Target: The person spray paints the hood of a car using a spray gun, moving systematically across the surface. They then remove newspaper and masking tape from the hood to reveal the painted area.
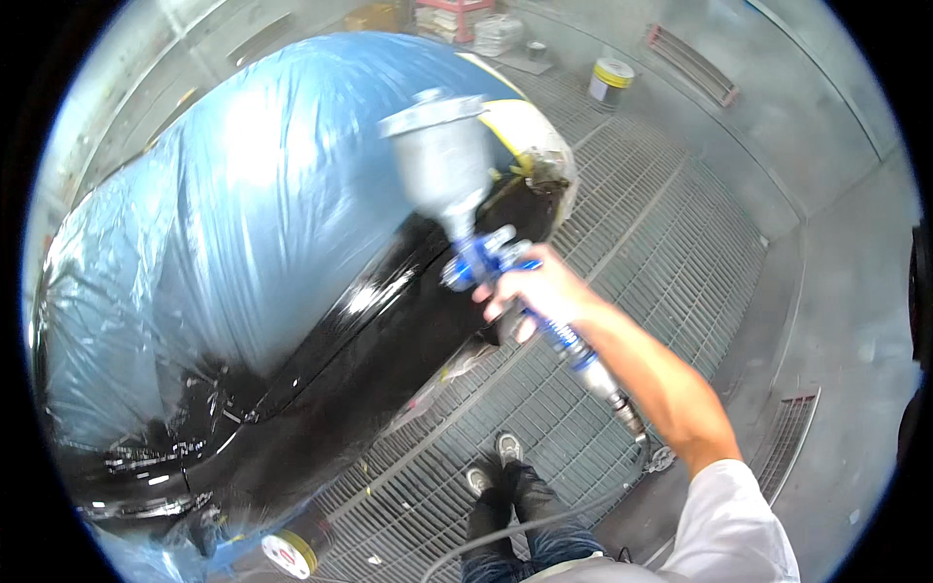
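My right hand (537, 291) is wrapped round the handle of a blue and silver spray gun (476, 257). A grey paint cup (442, 160) sits on top of the gun, slightly blurred. The gun's head points left toward the glossy black side panel (360, 350) of a car, apart from its surface. Blue-tinted plastic sheeting (262, 175) covers the rest of the car, with yellow masking tape (503, 126) at the far end. From the bottom of the handle an air hose (525, 528) runs down toward my legs. My left hand is out of sight.
Metal grating (661, 233) forms the floor. One paint can (610, 83) stands at the far wall and another can (289, 554) near the car's lower side. A red rack (452, 17) stands at the back. Vents (692, 65) sit along the grey walls.
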